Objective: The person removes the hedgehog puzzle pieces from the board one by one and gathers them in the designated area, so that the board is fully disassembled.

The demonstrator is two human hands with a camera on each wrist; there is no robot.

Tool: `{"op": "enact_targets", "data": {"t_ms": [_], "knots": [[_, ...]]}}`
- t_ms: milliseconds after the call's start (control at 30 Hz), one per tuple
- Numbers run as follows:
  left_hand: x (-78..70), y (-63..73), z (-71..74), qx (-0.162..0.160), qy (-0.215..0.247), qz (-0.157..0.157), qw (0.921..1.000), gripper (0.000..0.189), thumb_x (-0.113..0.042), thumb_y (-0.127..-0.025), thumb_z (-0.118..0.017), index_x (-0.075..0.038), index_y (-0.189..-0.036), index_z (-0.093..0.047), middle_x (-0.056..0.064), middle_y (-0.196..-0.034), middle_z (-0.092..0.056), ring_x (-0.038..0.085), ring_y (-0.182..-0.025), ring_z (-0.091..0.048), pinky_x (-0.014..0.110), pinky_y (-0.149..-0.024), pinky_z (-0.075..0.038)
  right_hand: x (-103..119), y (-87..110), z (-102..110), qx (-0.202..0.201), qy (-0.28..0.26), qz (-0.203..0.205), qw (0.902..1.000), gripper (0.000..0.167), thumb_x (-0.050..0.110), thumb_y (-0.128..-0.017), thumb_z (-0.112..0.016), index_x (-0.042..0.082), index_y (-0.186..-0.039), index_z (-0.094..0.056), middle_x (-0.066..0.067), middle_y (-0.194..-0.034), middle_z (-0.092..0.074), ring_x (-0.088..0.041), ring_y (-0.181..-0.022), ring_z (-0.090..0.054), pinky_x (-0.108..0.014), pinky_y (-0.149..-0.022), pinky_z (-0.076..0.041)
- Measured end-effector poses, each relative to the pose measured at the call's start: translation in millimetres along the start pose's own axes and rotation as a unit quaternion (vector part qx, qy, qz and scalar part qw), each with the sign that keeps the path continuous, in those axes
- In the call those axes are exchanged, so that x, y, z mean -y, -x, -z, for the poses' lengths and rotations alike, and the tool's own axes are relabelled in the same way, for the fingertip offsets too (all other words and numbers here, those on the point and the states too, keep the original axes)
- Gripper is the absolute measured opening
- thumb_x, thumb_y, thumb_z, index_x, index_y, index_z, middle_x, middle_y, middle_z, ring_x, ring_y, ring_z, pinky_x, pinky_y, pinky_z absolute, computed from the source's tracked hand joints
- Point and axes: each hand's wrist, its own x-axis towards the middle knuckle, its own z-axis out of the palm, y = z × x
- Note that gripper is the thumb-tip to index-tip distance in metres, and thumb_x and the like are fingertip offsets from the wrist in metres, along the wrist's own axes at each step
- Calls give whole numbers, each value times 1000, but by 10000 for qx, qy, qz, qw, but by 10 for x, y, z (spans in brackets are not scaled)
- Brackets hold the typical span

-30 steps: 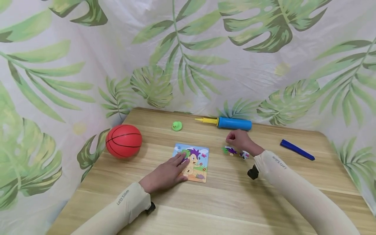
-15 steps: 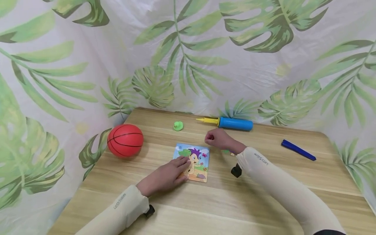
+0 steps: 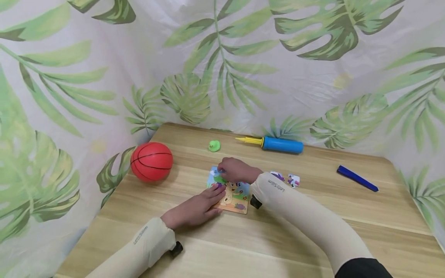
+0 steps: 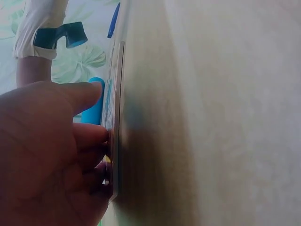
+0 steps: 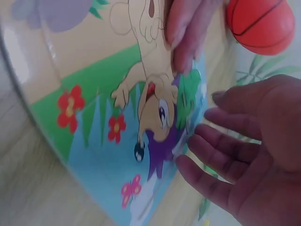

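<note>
A square puzzle board (image 3: pixel 233 207) with a purple-haired cartoon animal lies flat on the table. My left hand (image 3: pixel 194 207) rests on its left side, fingers stretched out over the picture and thumb at the near edge. My right hand (image 3: pixel 235 170) is over the board's top edge, its fingers bent; in the right wrist view the right fingertips (image 5: pixel 200 134) are close to the upper edge. Whether they pinch a small piece is hidden. Two loose puzzle pieces, one purple (image 3: pixel 278 176) and one white and purple (image 3: pixel 293 180), lie right of the board, the purple one partly behind the right sleeve.
A red ball with black lines (image 3: pixel 152 162) sits at the left. Along the back are a green toy duck (image 3: pixel 214 146) and a blue hand pump (image 3: pixel 282 144) with a yellow nozzle. A long, tapering dark blue object (image 3: pixel 357 178) lies at the right.
My right hand has moved left, from above the loose pieces to the board's top edge. My left hand has stayed on the board. The view has shifted slightly.
</note>
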Motion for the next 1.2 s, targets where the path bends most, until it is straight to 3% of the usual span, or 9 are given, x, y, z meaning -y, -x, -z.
{"op": "enact_targets", "data": {"t_ms": [133, 267, 367, 567, 733, 867, 1067, 1200], "knots": [[-4, -19, 16, 30, 77, 37, 10000, 65, -38, -104, -50, -8, -158, -29, 5, -170, -17, 27, -158, -12, 47, -126, -25, 6, -76, -40, -28, 202, -43, 9998, 16, 11, -99, -55, 6, -98, -70, -6, -95, -63, -18, -88, -54, -30, -80, -48], [-16, -21, 28, 105, 51, 96, 9999, 69, -38, -102, -55, -8, -158, -28, 5, -170, -16, 26, -159, -10, 47, -126, -24, 30, -90, -36, -6, -148, -408, 9991, 23, 12, -99, -55, 4, -117, -67, -10, -113, -67, -22, -104, -60, -36, -94, -53], [-17, -23, 26, 81, -46, 21, 10000, 69, -35, -102, -56, -6, -158, -27, 7, -170, -16, 28, -159, -11, 48, -126, -25, 30, -102, -27, -41, -427, -606, 9972, 25, 12, -98, -56, 3, -120, -64, -12, -113, -67, -23, -102, -60, -36, -94, -53], [0, -7, 23, -51, -131, -270, 9995, 60, -23, -104, -53, -2, -156, -31, 13, -168, -21, 34, -157, -16, 50, -124, -26, 12, -142, -42, -121, -791, -757, 9939, 22, 12, -96, -59, 2, -114, -67, -8, -94, -67, -19, -84, -60, -31, -83, -53], [10, 19, 10, -117, -247, -365, 9990, 55, -19, -106, -49, -1, -155, -33, 15, -167, -24, 35, -156, -19, 50, -124, -28, 9, -163, -87, -225, -786, -813, 9933, 23, 14, -95, -63, 3, -114, -69, -9, -103, -71, -20, -93, -63, -34, -91, -54], [10, 31, -7, -218, -231, -405, 9987, 54, -19, -106, -48, 0, -154, -33, 16, -166, -24, 36, -155, -20, 51, -123, -28, 15, -183, -105, -378, -910, -940, 9907, 20, 16, -94, -67, 5, -110, -69, -8, -103, -71, -20, -93, -64, -34, -90, -55], [1, 25, -10, -140, -167, -312, 9993, 57, -22, -106, -50, -1, -155, -32, 14, -167, -23, 34, -156, -18, 50, -124, -27, 41, -197, -54, -446, -1396, -1099, 9831, 15, 17, -92, -72, 7, -102, -67, -6, -95, -69, -16, -84, -61, -28, -77, -53], [6, 25, -1, -34, 5, -162, 9999, 59, -24, -105, -52, -3, -156, -30, 11, -168, -20, 32, -157, -15, 50, -125, -26, 1, -178, 31, -606, -1642, -1088, 9785, 11, 15, -90, -74, 9, -99, -70, -6, -93, -72, -15, -82, -64, -27, -75, -54]]}}
